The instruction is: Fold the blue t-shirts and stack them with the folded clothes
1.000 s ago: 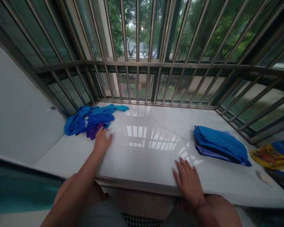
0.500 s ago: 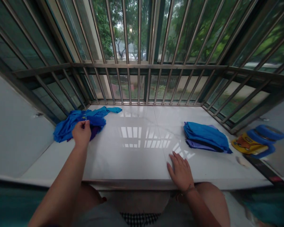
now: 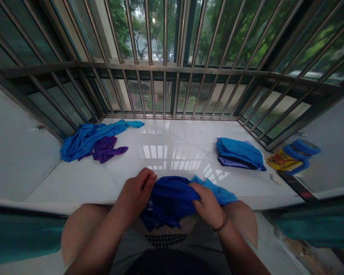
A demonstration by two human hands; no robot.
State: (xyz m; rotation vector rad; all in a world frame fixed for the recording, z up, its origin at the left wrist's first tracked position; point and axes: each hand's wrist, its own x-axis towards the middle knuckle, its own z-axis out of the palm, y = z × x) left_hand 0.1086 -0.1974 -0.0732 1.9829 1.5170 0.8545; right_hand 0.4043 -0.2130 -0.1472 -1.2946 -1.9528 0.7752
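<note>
left hand point(image 3: 135, 195) curled tight, gripping a bunched blue garment point(image 3: 169, 200) above the near edge of a white marble sill point(image 3: 74, 181), right hand point(image 3: 208, 205) pinching its other side, crumpled purple cloth point(image 3: 106, 149) far left, folded blue stack point(image 3: 239, 154) right

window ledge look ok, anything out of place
The crumpled blue cloth and purple cloth lying loose at the left of the white stone ledge stand out, since the folded stack on the right is neat. The blue garment in the left hand and right hand is bunched too.
</note>
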